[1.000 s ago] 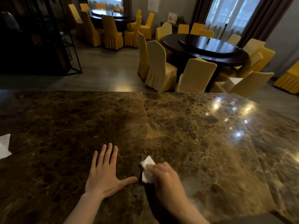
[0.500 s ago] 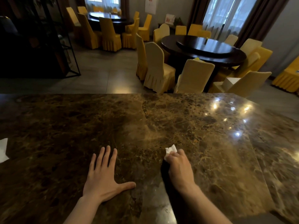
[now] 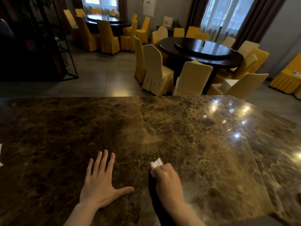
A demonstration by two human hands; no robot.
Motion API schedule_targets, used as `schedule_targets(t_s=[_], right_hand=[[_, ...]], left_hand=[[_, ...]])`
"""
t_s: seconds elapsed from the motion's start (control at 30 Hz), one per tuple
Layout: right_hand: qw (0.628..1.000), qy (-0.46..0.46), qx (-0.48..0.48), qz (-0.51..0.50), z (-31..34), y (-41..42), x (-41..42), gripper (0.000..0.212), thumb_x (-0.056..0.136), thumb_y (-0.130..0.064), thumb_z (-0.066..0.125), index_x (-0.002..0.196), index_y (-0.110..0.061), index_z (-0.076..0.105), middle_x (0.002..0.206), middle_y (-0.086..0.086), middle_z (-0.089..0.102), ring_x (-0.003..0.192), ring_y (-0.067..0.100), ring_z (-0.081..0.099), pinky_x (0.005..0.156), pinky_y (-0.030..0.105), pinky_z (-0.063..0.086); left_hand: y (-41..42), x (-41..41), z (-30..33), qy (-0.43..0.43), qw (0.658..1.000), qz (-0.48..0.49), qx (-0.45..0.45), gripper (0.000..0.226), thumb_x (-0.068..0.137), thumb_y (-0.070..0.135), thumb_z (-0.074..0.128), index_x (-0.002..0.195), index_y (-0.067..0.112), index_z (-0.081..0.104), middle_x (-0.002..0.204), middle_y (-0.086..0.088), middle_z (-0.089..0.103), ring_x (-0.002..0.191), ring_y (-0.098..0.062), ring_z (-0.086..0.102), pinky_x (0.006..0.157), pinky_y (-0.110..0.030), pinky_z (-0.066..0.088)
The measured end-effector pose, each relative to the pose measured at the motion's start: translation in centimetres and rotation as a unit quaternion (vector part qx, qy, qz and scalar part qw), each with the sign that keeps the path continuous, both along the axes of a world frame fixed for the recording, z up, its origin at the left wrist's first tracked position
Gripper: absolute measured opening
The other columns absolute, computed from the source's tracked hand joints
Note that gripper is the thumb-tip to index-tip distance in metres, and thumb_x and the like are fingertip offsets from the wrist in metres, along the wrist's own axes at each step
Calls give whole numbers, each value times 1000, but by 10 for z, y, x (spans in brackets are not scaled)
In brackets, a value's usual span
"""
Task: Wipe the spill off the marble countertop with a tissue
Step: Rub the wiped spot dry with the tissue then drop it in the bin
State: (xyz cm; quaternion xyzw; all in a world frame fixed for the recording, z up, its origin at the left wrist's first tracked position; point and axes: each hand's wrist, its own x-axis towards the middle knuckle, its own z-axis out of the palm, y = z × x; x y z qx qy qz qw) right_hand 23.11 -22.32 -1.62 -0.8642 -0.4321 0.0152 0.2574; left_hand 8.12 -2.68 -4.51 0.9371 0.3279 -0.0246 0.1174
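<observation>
A dark brown marble countertop (image 3: 187,128) fills the lower half of the head view. My right hand (image 3: 166,180) presses a small crumpled white tissue (image 3: 156,162) onto the marble near the front middle; only the tissue's tip shows past my fingers. My left hand (image 3: 99,183) lies flat on the stone to the left of it, palm down, fingers spread, holding nothing. A faint pale smear (image 3: 211,198) shows on the marble right of my right forearm. I cannot make out any clear pool of liquid.
Something white (image 3: 0,154) is just visible at the counter's far left edge. Beyond the counter's far edge stand round dark dining tables (image 3: 202,51) ringed by several yellow-covered chairs (image 3: 156,70). A black metal shelf frame (image 3: 65,51) stands at the back left.
My right hand with the tissue slid away from me and to the right, then came back left, close to where it started. My left hand stayed flat in place.
</observation>
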Motion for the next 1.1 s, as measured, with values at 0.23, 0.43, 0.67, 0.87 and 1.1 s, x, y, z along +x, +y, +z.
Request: schedule_targets(t_s=[0.23, 0.43, 0.67, 0.87, 1.1], right_hand=[[998, -1, 21, -62, 0, -22, 60, 9, 95, -20, 66, 91, -21, 73, 83, -5, 56, 84, 19, 53, 67, 26, 34], [990, -28, -24, -139, 6, -5, 66, 10, 86, -3, 69, 86, -13, 74, 91, 1, 54, 87, 22, 48, 69, 31, 43], [999, -14, -2, 53, 3, -11, 17, 15, 83, -20, 76, 75, -26, 64, 79, -10, 54, 78, 12, 49, 64, 21, 29], [974, 3, -4, -227, 23, -17, 94, 19, 92, -17, 66, 77, -9, 73, 81, 8, 64, 87, 33, 63, 65, 32, 38], [999, 7, -17, 31, -1, -4, 7, 14, 77, -22, 80, 87, -23, 70, 86, -5, 61, 82, 17, 60, 63, 28, 47]], left_hand=[[-2, -1, 3, 7, 1000, 4, 0, 149, 46, 118, 16, 157, 28, -26, 166, 2, -35, 151, -17, -39, 130, -51, -15], [-3, 1, 5, 15, 1000, 8, 3, 149, 45, 118, 13, 156, 28, -28, 166, 1, -37, 150, -18, -40, 130, -51, -15], [-4, 1, 7, 15, 1000, 6, -6, 150, 45, 118, 15, 157, 28, -27, 166, 2, -36, 151, -17, -39, 130, -51, -15], [-5, 1, 11, 20, 1000, 7, -13, 150, 44, 118, 14, 156, 28, -28, 165, 2, -38, 150, -17, -41, 130, -50, -16], [-4, 1, 9, 24, 1000, 7, -8, 150, 45, 118, 13, 156, 27, -28, 165, 2, -38, 150, -16, -41, 130, -50, -17]])
